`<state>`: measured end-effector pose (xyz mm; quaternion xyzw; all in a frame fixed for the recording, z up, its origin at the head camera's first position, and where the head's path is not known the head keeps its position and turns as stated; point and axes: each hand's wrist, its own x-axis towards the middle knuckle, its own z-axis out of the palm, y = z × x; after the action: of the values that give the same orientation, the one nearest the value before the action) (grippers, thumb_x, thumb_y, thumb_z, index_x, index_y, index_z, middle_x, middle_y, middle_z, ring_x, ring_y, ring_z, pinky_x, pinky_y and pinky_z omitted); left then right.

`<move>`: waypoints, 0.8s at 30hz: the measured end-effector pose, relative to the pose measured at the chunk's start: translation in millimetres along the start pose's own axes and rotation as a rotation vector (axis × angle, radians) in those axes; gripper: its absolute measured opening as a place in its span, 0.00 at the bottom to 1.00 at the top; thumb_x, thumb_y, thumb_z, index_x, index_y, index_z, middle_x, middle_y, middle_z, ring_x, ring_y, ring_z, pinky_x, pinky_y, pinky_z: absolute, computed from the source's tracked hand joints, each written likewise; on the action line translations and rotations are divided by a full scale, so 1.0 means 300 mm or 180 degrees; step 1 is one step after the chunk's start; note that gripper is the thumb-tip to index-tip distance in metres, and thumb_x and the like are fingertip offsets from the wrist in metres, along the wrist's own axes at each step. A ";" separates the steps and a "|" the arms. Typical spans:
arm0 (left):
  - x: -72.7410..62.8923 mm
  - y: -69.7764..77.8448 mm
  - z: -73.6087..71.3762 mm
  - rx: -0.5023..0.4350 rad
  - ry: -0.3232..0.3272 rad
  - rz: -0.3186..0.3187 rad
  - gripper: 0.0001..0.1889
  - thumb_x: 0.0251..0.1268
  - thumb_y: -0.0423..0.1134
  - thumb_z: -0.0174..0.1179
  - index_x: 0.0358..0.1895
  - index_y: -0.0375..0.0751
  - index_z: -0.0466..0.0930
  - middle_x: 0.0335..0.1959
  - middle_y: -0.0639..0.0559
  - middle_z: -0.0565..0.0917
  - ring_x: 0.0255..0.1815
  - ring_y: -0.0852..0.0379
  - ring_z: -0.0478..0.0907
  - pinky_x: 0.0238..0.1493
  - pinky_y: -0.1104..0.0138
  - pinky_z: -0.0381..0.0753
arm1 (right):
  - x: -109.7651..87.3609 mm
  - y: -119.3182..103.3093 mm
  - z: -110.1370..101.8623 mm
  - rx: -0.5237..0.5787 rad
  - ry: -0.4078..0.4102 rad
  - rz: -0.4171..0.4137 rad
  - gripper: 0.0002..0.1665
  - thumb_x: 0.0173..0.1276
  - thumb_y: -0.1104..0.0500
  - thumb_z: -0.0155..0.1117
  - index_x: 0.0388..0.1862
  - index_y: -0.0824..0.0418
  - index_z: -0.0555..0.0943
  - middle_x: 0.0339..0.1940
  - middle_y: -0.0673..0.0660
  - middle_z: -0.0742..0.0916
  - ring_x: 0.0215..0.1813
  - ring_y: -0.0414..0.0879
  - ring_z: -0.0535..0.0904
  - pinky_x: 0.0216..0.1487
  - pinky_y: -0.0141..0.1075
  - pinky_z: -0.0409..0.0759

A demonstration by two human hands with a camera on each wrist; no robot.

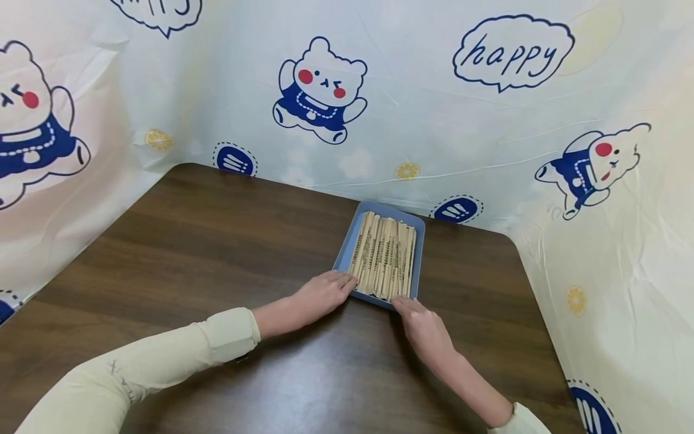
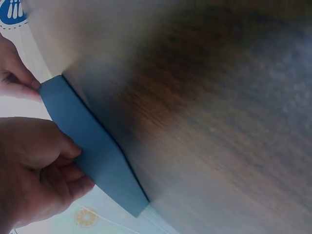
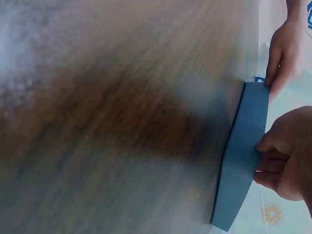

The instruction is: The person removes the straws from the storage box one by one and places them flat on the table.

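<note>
A shallow blue tray [image 1: 387,210] lies on the table, holding a row of long, thin paper-wrapped sticks with dark printing [image 1: 382,253], which look like wrapped disposable chopsticks. My left hand [image 1: 325,294] pinches the tray's rim at the near left corner. At the near right corner my right hand [image 1: 428,328] pinches it too. In the left wrist view, the left thumb presses the outer wall of the tray [image 2: 87,136] and the fingers bend at its rim. The right wrist view shows the right hand [image 3: 290,151] gripping the tray's side [image 3: 241,151] likewise. The sticks are hidden in both wrist views.
The brown wooden table [image 1: 228,241] extends on both sides of the tray and toward me. A pale curtain with printed bears [image 1: 320,90] hangs along the table's back and sides. The tray's far end lies close to the back edge.
</note>
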<state>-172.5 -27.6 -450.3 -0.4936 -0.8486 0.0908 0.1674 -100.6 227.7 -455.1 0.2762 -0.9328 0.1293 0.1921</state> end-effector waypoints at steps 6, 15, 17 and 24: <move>-0.014 0.003 0.001 -0.0008 0.0085 -0.0071 0.19 0.69 0.28 0.61 0.62 0.31 0.77 0.59 0.40 0.81 0.61 0.49 0.78 0.60 0.60 0.78 | 0.010 -0.003 0.005 0.0014 -0.0043 0.0000 0.17 0.62 0.78 0.65 0.50 0.68 0.85 0.47 0.63 0.88 0.51 0.54 0.85 0.53 0.53 0.82; -0.034 0.009 -0.014 -0.0011 -0.0102 -0.0164 0.21 0.70 0.27 0.61 0.64 0.30 0.74 0.62 0.38 0.79 0.63 0.48 0.76 0.62 0.59 0.77 | 0.025 0.001 0.014 0.0046 -0.0136 0.0005 0.19 0.61 0.78 0.67 0.51 0.68 0.85 0.50 0.64 0.88 0.53 0.53 0.85 0.55 0.52 0.81; -0.039 0.010 -0.017 0.0009 -0.0111 -0.0192 0.21 0.69 0.27 0.61 0.64 0.29 0.74 0.62 0.38 0.79 0.63 0.47 0.76 0.62 0.59 0.77 | 0.031 0.001 0.017 0.0063 -0.0150 -0.0011 0.19 0.61 0.78 0.67 0.51 0.68 0.85 0.50 0.64 0.87 0.53 0.53 0.85 0.55 0.53 0.81; -0.051 0.011 -0.019 0.0057 -0.0136 -0.0235 0.21 0.70 0.28 0.61 0.64 0.30 0.75 0.61 0.39 0.79 0.63 0.48 0.76 0.62 0.59 0.77 | 0.040 0.000 0.024 0.0084 -0.0142 -0.0051 0.18 0.62 0.77 0.67 0.51 0.67 0.85 0.49 0.63 0.88 0.52 0.53 0.85 0.55 0.53 0.81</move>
<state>-160.8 -39.2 -449.1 -0.4585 -0.8687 0.1027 0.1568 -112.1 219.7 -456.2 0.2889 -0.9328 0.1338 0.1687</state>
